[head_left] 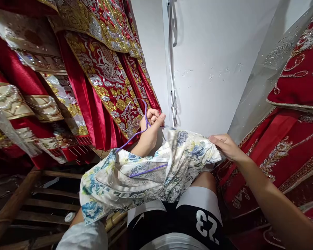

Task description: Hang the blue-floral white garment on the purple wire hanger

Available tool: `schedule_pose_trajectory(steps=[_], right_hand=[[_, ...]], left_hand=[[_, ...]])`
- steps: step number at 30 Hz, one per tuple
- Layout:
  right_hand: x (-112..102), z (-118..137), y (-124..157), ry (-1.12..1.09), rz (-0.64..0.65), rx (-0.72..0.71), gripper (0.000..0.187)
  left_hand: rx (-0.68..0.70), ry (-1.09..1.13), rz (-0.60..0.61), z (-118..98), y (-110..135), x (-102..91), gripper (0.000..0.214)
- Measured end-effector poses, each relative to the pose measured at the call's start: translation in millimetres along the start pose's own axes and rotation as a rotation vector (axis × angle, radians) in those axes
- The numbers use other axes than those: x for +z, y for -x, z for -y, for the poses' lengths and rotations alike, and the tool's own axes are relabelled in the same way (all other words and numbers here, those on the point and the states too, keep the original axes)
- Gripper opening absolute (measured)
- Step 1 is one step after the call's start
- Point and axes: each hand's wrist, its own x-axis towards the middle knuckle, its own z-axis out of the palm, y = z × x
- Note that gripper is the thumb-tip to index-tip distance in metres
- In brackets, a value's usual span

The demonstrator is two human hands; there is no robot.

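A white garment (193, 149) with blue, yellow and grey flowers lies across my lap. My left forearm runs beneath its cloth and comes out at the upper edge. There my left hand (151, 130) is closed, thumb pressed to curled fingers; what they pinch, if anything, is too small to make out. A purple cord (131, 139) crosses this hand and arches above it, its far end thin and pale. Another purple strip (148, 170) lies along a fold of the cloth. With thumb and fingers, my right hand (223, 146) grips the garment's right end.
Red costumes with gold and silver embroidery (106, 69) hang on the left. More beaded red garments (299, 83) hang on the right, partly under clear plastic. Ahead stands a white wall (211, 52) with a cable (170, 62). Wooden slats (47, 205) are at lower left.
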Motion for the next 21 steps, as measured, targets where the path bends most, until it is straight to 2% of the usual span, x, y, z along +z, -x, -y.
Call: schedule_pose_trajectory(steps=[3,6,8,11,14,18,21], right_hand=[[-2,0,-1,-0.051,-0.04,0.019,0.048],[6,-1,-10,-0.102,-0.046,0.005,0.055],[15,-1,-19,-0.121,-0.053,-0.026,0.057],[27,0,-26,-0.055,-0.171,-0.1,0.049],[38,3,-24,-0.04,-0.269,-0.11,0.048],[45,5,-15,-0.314,-0.292,0.004,0.046],[32,1,-13,-0.469,-0.343,0.025,0.036]], left_hand=[[-0.033,0.064,0.023,-2,-5,4.1,0.035],[-0.156,0.113,0.107,-4,-11,11.3,0.039],[-0.223,0.12,0.108,-5,-15,17.7,0.04],[-0.278,0.138,0.079,-8,-19,25.6,0.041],[-0.316,0.195,0.127,-5,-22,26.9,0.042],[-0.36,0.225,0.226,17,-22,11.0,0.045],[-0.476,0.143,0.275,43,-10,-14.6,0.056]])
